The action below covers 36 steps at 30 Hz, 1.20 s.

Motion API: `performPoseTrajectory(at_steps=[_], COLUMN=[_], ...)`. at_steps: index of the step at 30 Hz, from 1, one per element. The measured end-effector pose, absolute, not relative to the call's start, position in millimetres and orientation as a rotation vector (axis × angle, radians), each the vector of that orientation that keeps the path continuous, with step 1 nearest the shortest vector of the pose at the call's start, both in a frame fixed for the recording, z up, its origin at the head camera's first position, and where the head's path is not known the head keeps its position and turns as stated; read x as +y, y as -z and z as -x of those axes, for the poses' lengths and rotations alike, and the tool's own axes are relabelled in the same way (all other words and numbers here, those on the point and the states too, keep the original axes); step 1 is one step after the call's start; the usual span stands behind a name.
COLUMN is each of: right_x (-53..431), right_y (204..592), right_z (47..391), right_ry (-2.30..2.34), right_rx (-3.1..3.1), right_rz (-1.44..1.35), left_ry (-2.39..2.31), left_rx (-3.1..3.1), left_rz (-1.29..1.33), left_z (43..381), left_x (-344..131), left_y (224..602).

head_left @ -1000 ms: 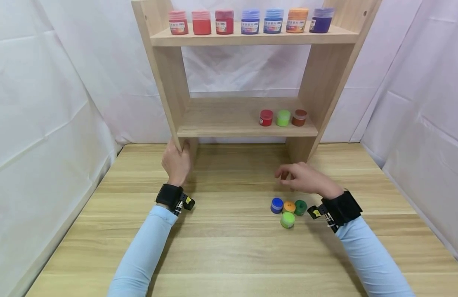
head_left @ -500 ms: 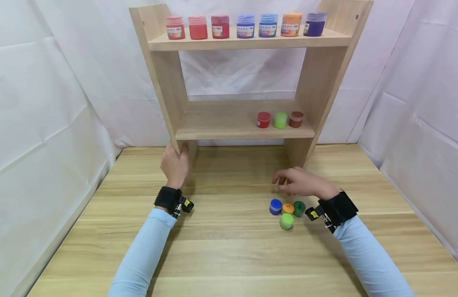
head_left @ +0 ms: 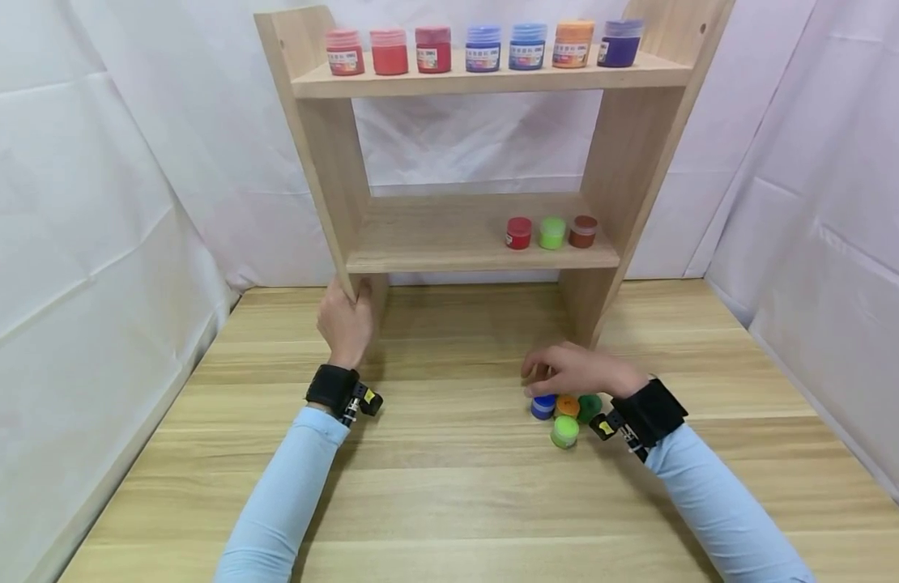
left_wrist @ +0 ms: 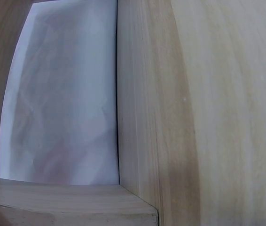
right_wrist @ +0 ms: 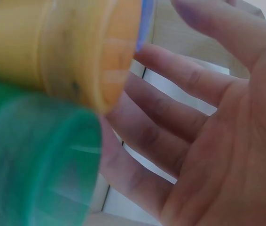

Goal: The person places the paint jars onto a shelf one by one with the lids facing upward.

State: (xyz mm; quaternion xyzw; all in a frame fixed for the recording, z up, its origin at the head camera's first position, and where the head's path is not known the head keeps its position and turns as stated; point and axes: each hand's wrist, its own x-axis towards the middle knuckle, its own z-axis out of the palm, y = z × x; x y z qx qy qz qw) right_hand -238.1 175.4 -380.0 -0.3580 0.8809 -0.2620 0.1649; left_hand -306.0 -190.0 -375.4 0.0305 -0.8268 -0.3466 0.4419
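Head view: the right hand [head_left: 572, 368] hangs just over four small jars on the worktop [head_left: 449, 502], thumb and fingers slightly bent and apart. The blue jar [head_left: 543, 407] sits at seven o'clock from it. Around the orange jar [head_left: 567, 406], blue lies at nine, the dark green jar [head_left: 590, 407] at three, the light green jar [head_left: 565, 432] at six. The left hand [head_left: 345, 324] grips the left panel of the wooden shelf unit [head_left: 435, 263], its fingertips hidden. Seven jars line the upper shelf, three the lower. White sheeting [head_left: 107, 243] hangs at nine, twelve and three o'clock.

Left wrist view: boards frame sheeting towards nine o'clock; no fingers show.

Right wrist view: the fingers [right_wrist: 156, 106] are fanned, gaps between them. The picture is blurred, so contact with the blue sliver at twelve is uncertain. I judge this a reach for the blue jar, calling for a narrow pinch that spares its orange neighbour.
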Motion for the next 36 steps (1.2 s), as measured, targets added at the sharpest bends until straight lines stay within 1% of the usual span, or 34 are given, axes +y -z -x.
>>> performPoseTrajectory(at_steps=[8, 20, 36], right_x=[168.7, 168.4, 170.4], right_y=[381.5, 378.7, 377.4], right_z=[235.9, 230.9, 234.8], right_ry=[0.712, 0.619, 0.619], right_rx=[2.509, 2.561, 2.601], right_rz=[1.037, 0.983, 0.943], left_ry=[0.866, 0.850, 0.855], left_rx=[-2.048, -2.058, -2.048], left_rz=[-0.060, -0.076, -0.071], left_z=[305.0, 305.1, 307.6], left_x=[-190.1, -189.4, -191.0], left_y=[374.6, 375.4, 376.8])
